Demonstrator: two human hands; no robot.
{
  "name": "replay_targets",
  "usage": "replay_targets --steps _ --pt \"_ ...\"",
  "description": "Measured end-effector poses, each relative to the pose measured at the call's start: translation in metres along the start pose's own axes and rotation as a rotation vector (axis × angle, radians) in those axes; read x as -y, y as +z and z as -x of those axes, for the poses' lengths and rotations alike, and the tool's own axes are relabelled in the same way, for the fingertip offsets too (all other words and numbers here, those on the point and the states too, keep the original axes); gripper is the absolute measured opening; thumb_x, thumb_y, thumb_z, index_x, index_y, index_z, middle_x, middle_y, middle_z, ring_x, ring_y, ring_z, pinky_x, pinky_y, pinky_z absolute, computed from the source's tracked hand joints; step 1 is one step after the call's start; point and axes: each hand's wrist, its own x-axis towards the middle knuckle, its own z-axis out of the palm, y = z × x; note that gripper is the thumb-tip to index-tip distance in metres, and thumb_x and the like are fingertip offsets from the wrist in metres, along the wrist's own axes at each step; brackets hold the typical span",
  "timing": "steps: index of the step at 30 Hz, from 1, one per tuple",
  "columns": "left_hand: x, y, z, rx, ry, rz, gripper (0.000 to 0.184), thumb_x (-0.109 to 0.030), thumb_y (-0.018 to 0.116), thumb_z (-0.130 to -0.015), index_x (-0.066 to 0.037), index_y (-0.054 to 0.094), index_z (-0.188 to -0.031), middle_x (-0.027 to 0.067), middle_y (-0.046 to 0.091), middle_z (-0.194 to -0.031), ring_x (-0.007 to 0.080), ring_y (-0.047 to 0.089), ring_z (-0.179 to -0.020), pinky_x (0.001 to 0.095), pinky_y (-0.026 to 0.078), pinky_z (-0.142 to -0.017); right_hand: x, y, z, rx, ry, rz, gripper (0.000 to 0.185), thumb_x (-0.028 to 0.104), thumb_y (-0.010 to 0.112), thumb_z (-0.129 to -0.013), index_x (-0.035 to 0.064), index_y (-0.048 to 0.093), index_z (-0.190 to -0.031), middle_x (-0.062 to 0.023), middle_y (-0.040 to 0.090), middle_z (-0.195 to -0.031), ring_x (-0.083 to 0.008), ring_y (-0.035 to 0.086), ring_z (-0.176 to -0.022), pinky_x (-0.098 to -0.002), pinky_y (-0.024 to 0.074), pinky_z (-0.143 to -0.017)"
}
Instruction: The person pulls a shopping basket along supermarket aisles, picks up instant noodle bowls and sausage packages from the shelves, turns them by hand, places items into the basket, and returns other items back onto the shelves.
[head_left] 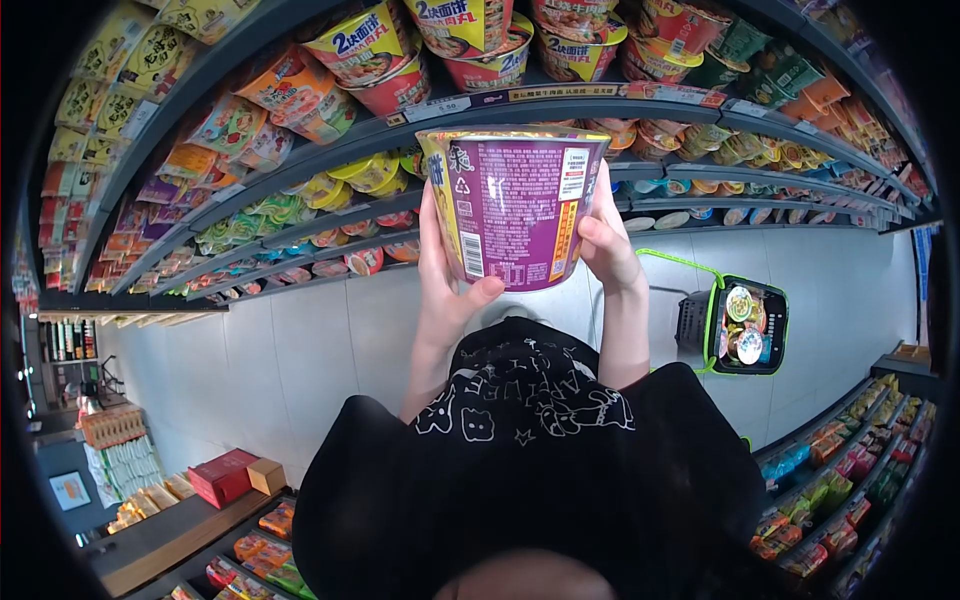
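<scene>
Between both hands I hold a large purple instant noodle cup in front of my chest, its printed text panel and barcode facing me. My left hand is wrapped round the cup's left side, thumb on the lower front. On the right side my right hand grips it, with the thumb against the wall near the orange strip. Most of the fingers are hidden behind the cup. Just beyond it, more noodle cups in red, yellow and purple stand stacked on the upper shelf.
Shelves of packaged noodles curve across the front and left. A black basket with a green rim stands on the floor to my right, several packages inside. Behind me are more shelves, plus a red box on a counter.
</scene>
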Motion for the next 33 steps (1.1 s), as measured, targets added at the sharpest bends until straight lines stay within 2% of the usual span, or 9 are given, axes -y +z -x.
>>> replay_targets --steps 2,3,9,16,18,25,30,31,33 --pt "-0.0006 0.0005 0.0000 0.004 0.002 -0.005 0.106 -0.043 0.071 -0.056 0.003 0.006 -0.127 0.0143 0.029 -0.120 0.0213 0.035 -0.111 0.0319 0.031 -0.091 -0.0008 -0.0031 0.0003 0.008 0.046 0.022 0.094 0.033 0.062 -0.061 0.0068 0.000 -0.126 -0.0158 0.025 -0.122 -0.0226 0.027 -0.115 -0.0312 0.0233 -0.093" --pt "-0.0006 0.0010 -0.0002 0.007 0.000 -0.005 0.106 -0.043 0.071 -0.056 0.003 0.006 -0.127 0.0143 0.029 -0.120 0.0213 0.035 -0.111 0.0319 0.031 -0.091 -0.0029 -0.0029 0.0010 -0.023 0.016 0.073 0.085 0.040 0.061 -0.062 0.0066 0.014 -0.124 -0.0117 0.032 -0.119 -0.0204 0.035 -0.110 -0.0321 0.0288 -0.091" --pt "0.0040 0.0004 0.0010 0.006 0.000 -0.015 0.109 -0.047 0.070 -0.055 0.003 0.005 -0.127 0.0147 0.028 -0.121 0.0214 0.034 -0.111 0.0320 0.031 -0.091 -0.0033 -0.0002 0.0019 -0.070 0.017 0.067 0.085 0.042 0.061 -0.061 0.0068 0.014 -0.124 -0.0119 0.033 -0.118 -0.0206 0.035 -0.110 -0.0316 0.0299 -0.090" --pt "0.0059 0.0000 0.0025 -0.005 -0.020 -0.011 0.106 -0.043 0.070 -0.058 0.003 0.004 -0.127 0.0152 0.028 -0.121 0.0211 0.034 -0.111 0.0317 0.031 -0.091 -0.0012 0.0002 0.0031 -0.082 0.054 0.081 0.089 0.042 0.060 -0.060 0.0063 0.012 -0.126 -0.0123 0.032 -0.120 -0.0213 0.035 -0.111 -0.0321 0.0291 -0.091" --pt "0.0041 0.0010 0.0019 -0.006 -0.020 -0.002 0.105 -0.042 0.070 -0.058 0.003 0.004 -0.127 0.0152 0.028 -0.121 0.0210 0.034 -0.111 0.0318 0.031 -0.091 -0.0013 -0.0032 0.0030 -0.018 0.056 0.010 0.089 0.032 0.061 -0.064 0.0080 0.002 -0.126 -0.0157 0.030 -0.120 -0.0235 0.031 -0.113 -0.0343 0.0227 -0.094" --pt "0.0027 0.0008 0.0003 -0.010 -0.038 0.006 0.103 -0.039 0.070 -0.059 0.003 0.005 -0.127 0.0157 0.028 -0.121 0.0214 0.034 -0.111 0.0319 0.030 -0.091 -0.0028 -0.0047 0.0017 -0.019 0.064 0.018 0.088 0.032 0.060 -0.065 0.0076 0.003 -0.126 -0.0161 0.030 -0.121 -0.0236 0.031 -0.114 -0.0343 0.0227 -0.094" --pt "0.0045 -0.0001 -0.0002 -0.020 -0.035 -0.004 0.104 -0.040 0.069 -0.058 0.003 0.005 -0.127 0.0161 0.028 -0.121 0.0218 0.034 -0.111 0.0323 0.030 -0.091 0.0006 -0.0024 0.0013 -0.019 0.075 0.027 0.089 0.032 0.060 -0.064 0.0074 0.002 -0.126 -0.0163 0.030 -0.121 -0.0236 0.031 -0.113 -0.0341 0.0229 -0.094" --pt "0.0052 -0.0004 -0.0002 -0.019 -0.033 -0.006 0.104 -0.040 0.070 -0.058 0.003 0.005 -0.127 0.0161 0.028 -0.121 0.0220 0.034 -0.111 0.0323 0.030 -0.091 0.0008 0.0008 0.0016 -0.069 0.075 0.106 0.090 0.042 0.058 -0.062 0.0056 0.009 -0.127 -0.0128 0.030 -0.122 -0.0211 0.035 -0.111 -0.0316 0.0289 -0.091" --pt "0.0059 -0.0011 -0.0007 -0.018 -0.031 -0.008 0.104 -0.040 0.070 -0.058 0.004 0.005 -0.127 0.0161 0.028 -0.121 0.0221 0.034 -0.111 0.0324 0.030 -0.091 0.0006 0.0000 0.0014 -0.069 0.076 0.107 0.090 0.042 0.058 -0.062 0.0056 0.009 -0.128 -0.0126 0.030 -0.122 -0.0210 0.035 -0.112 -0.0316 0.0288 -0.091"
